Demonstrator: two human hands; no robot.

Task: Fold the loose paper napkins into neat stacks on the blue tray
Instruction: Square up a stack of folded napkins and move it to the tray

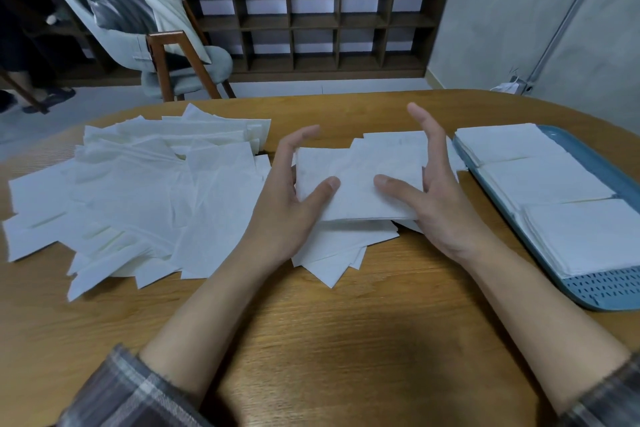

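On the table (pixel 346 322), loose napkins (pixel 138 191) sprawl at left, while the tray (pixel 609 291) at right carries three stacks (pixel 554 180). Between them lies a folded bundle (pixel 356 191). The left hand (pixel 287 204) and right hand (pixel 440 204) flank it, fingers straight and thumbs resting on top, seemingly squaring its edges.

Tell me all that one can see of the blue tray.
The blue tray looks like plastic, with a raised rim, rounded corners and a band of small slots at its near end. It lies flat on the wooden table, at the right; the frame cuts its right side. Three stacks of folded white napkins lie on it in a row. Nothing else touches it.
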